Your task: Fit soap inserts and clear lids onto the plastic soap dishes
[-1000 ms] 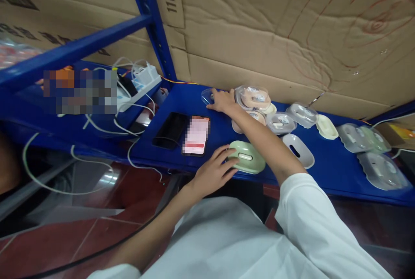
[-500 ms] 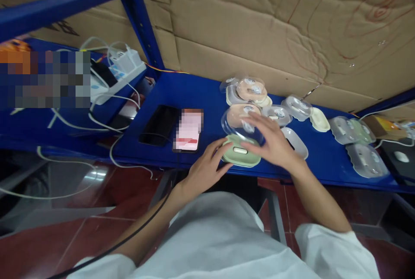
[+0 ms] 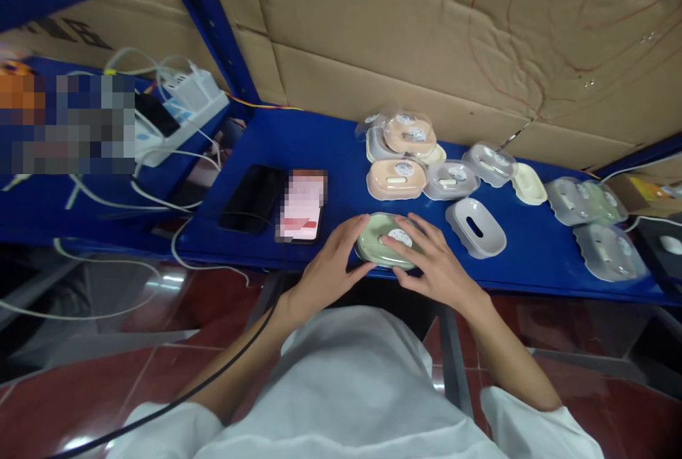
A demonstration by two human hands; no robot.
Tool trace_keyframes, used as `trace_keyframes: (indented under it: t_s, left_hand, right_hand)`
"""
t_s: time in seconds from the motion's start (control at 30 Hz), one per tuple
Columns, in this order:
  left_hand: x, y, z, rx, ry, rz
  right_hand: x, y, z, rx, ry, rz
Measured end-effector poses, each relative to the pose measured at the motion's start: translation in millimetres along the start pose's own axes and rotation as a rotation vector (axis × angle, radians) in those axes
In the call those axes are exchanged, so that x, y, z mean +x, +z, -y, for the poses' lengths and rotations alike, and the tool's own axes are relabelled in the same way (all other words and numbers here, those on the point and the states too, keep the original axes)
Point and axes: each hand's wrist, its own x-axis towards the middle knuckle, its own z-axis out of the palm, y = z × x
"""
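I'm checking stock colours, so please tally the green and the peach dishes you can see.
Green: 2 (front green dish between left hand and right hand; lidded green dish at right)
Peach: 2 (upper peach dish on the stack; nearer peach dish in front of it)
Total: 4 visible

In front of me ran a blue table (image 3: 333, 139). On my left, a black case (image 3: 251, 197) lay just beside a phone (image 3: 302, 207). Close to me, at the front edge, sat a green dish (image 3: 376, 242); behind it, a peach dish (image 3: 408, 187). Right of these stood an open pale dish (image 3: 491, 237), with a cream dish (image 3: 529, 184) farther back, and a grey pack (image 3: 608, 253) near the right end.
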Motion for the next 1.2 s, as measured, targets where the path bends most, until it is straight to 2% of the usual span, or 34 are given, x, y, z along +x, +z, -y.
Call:
trace_keyframes:
  t_s: [0.23,0.4,0.57,0.67,0.73,0.9,0.97,1.03,1.1,1.2]
  left_hand:
    - [2.2,-4.6,-3.3,0.014,-0.002,0.044]
    - [8.7,-9.0,-7.8,0.002,-0.006,0.076]
    - [46.6,-3.6,-15.6,0.21,0.036,0.051]
    - [71.0,5.2,-20.1,0.29,0.071,0.025]
    - [78.6,9.9,-21.8,0.313,0.088,0.031]
    - [67.5,12.1,-18.1,0.345,0.065,0.068]
    - [58.1,11.9,-15.2,0.347,0.036,0.078]
    - [49.6,12.9,-12.9,0.335,0.022,0.088]
    - [43.0,15.2,-11.5,0.323,0.032,0.099]
    - [36.9,18.7,-10.8,0.312,0.063,0.116]
  right_hand:
    - [-4.7,5.1,-2.1,0.043,0.041,-0.015]
    - [-42.9,-4.3,-15.6,0.024,0.137,-0.103]
    - [-85.5,-16.7,-32.2,-0.094,0.297,-0.159]
    - [-97.1,-18.1,-43.8,-0.119,0.328,-0.174]
    - [-102.2,-16.0,-54.7,-0.132,0.345,-0.193]
    - [-109.1,-16.1,-77.7,-0.201,0.409,-0.246]
    - [-99.3,-25.9,-77.1,-0.195,0.421,-0.256]
    - [-74.1,-40.8,-71.2,-0.158,0.372,-0.261]
    - [-31.0,-55.8,-65.5,-0.127,0.263,-0.259]
    - [58.7,-66.2,-68.8,-0.14,0.114,-0.201]
